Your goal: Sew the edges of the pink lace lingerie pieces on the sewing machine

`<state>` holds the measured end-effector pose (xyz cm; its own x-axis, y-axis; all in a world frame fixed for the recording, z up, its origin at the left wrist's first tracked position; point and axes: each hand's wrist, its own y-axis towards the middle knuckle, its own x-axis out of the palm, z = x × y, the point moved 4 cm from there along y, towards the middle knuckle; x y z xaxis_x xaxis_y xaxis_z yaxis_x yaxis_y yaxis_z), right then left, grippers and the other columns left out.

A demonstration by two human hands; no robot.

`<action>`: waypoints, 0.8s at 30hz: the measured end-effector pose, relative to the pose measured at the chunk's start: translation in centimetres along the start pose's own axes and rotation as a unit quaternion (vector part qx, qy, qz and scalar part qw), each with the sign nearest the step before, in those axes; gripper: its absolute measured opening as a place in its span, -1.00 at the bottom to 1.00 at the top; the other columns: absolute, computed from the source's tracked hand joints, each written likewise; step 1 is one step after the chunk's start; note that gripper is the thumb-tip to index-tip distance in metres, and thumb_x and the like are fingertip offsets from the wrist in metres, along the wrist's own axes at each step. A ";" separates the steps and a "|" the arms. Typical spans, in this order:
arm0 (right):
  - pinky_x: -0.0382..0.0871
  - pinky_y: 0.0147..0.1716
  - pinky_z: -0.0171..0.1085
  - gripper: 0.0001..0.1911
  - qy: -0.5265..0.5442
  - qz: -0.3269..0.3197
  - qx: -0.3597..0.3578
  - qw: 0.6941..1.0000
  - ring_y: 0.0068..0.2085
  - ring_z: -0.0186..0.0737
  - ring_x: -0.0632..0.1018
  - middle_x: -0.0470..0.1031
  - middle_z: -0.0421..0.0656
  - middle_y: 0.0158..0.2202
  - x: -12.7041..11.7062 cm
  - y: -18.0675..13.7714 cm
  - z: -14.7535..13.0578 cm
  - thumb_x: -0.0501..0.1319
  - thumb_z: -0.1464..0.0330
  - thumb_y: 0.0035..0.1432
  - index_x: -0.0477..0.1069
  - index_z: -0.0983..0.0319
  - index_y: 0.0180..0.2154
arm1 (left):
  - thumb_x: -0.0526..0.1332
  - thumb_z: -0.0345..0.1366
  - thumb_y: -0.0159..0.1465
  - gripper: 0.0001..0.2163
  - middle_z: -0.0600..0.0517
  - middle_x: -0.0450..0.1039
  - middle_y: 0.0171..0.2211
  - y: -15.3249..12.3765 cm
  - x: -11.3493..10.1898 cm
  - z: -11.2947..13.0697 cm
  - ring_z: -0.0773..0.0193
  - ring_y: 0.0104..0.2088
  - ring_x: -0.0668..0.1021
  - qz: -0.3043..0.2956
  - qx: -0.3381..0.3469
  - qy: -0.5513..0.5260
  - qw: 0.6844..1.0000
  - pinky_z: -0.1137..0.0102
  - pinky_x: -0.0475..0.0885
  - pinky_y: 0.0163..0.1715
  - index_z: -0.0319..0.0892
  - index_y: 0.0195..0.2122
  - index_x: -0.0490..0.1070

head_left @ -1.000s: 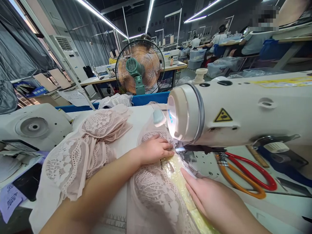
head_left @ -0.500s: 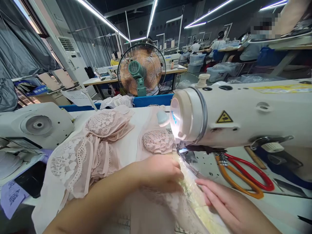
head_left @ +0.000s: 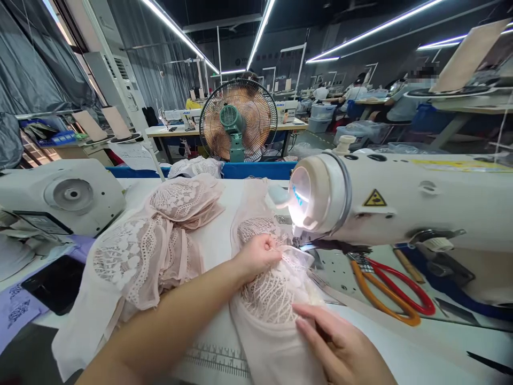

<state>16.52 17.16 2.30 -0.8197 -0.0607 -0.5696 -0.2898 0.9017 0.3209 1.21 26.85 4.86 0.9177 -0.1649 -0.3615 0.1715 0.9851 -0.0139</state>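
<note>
My left hand (head_left: 256, 256) is closed, pinching the pale pink lace piece (head_left: 269, 299) just left of the needle area of the white sewing machine (head_left: 401, 200). My right hand (head_left: 340, 347) lies lower right on the same lace piece, fingers curled and gripping its near edge. The lace is bunched up between both hands in front of the lit machine head (head_left: 316, 198). A strip of yellowish backing shows at the lace's right edge.
A pile of pink lace pieces (head_left: 152, 240) lies left on the white table (head_left: 216, 235). Red and orange scissors (head_left: 396, 297) rest under the machine arm. A second machine (head_left: 60, 198) stands far left, a fan (head_left: 238, 120) behind. People work at distant tables.
My left hand pulled back from the needle, then lifted and gathered the lace near the presser foot. My right hand went from flat beside the fabric to gripping its near edge.
</note>
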 end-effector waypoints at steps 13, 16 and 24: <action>0.43 -0.13 -0.33 -0.48 -0.197 -0.054 0.055 0.977 -0.01 -0.16 0.51 0.54 -0.16 -0.07 -1.1 0.4 2.6 -0.16 0.22 0.27 0.39 0.20 0.09 | 0.20 -0.45 0.02 -0.65 -0.09 0.31 -0.24 -2.6 1.5 2.1 0.12 -0.42 0.49 -0.129 0.090 0.551 0.820 0.38 0.28 -0.55 -0.13 -0.12 0.42; 0.46 -0.23 -0.29 -0.47 -0.204 -0.065 0.048 0.976 -0.07 -0.10 0.54 0.57 -0.10 -0.20 -1.2 0.6 2.6 -0.17 0.22 0.27 0.40 0.22 0.09 | 0.19 -0.42 0.07 -0.60 -0.12 0.33 -0.21 -2.6 2.0 2.6 0.09 -0.37 0.52 -0.144 0.076 0.576 0.801 0.39 0.33 -0.53 -0.15 -0.01 0.34; 0.47 -0.30 -0.26 -0.53 -0.199 -0.071 0.030 0.977 -0.22 -0.05 0.59 0.58 -0.09 -0.34 -2.1 1.3 3.3 -0.09 0.25 0.25 0.44 0.18 0.04 | 0.18 -0.35 0.11 -0.55 -0.14 0.36 -0.15 -1.5 2.7 2.7 0.03 -0.26 0.53 -0.156 0.050 0.564 0.810 0.31 0.41 -0.41 -0.17 0.07 0.26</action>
<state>19.52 19.87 1.43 -0.5122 -0.0265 -0.8585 -0.3475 0.9205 0.1789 4.39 24.84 6.44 -0.0769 -0.2002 -0.9767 0.4112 0.8861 -0.2140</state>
